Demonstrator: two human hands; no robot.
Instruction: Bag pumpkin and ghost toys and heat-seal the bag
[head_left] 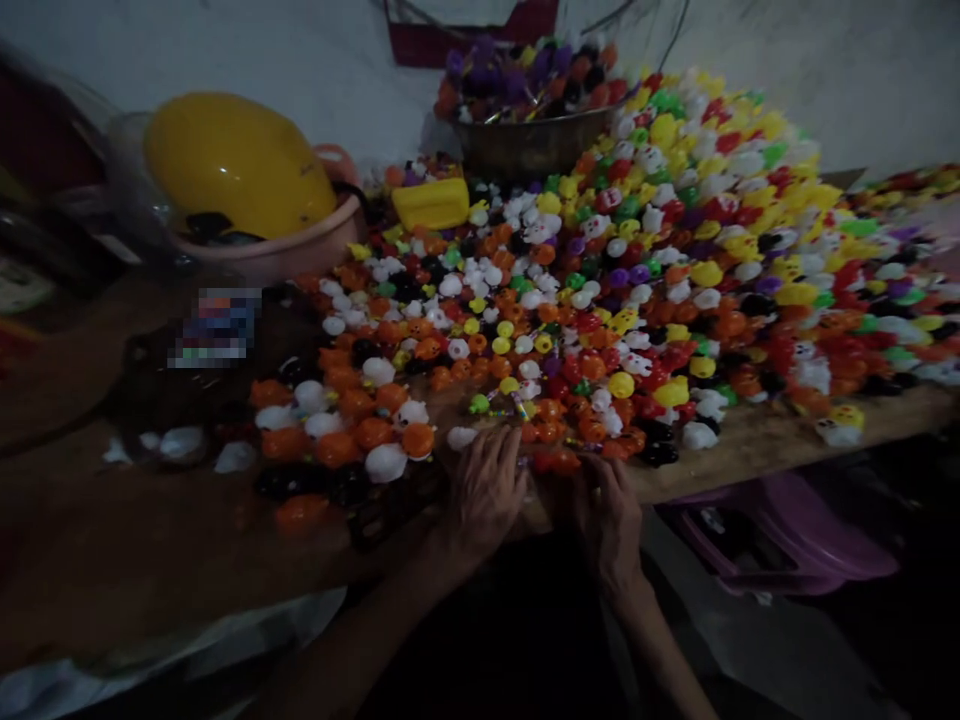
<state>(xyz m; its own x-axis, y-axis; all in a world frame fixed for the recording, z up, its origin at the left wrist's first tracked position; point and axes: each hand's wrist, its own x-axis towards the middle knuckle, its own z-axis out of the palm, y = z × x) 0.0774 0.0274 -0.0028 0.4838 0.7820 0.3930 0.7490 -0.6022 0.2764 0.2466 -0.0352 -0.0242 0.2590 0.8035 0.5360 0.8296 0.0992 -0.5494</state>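
Note:
My left hand [487, 485] rests at the table's front edge with its fingers curled and pressed together. A small purple-white bit shows by its fingertips, but most of what it grips is hidden. Just right of it, my right hand [611, 510] has its fingertips closed on a small orange plastic toy [556, 461] lying between the hands. Ahead of my left fingers lie a white toy piece [461, 437] and a thin stick with coloured beads [519, 405]. More orange toys [544, 418] sit close beyond both hands.
A large heap of small coloured toys [705, 230] covers the wooden table [720, 470]. Behind stand a metal bowl [532, 140] of toys and a pink basin [292, 255] with a yellow helmet [232, 165]. A yellow scoop-like container [431, 204] lies on the heap. Below right is a purple plastic stool [810, 540].

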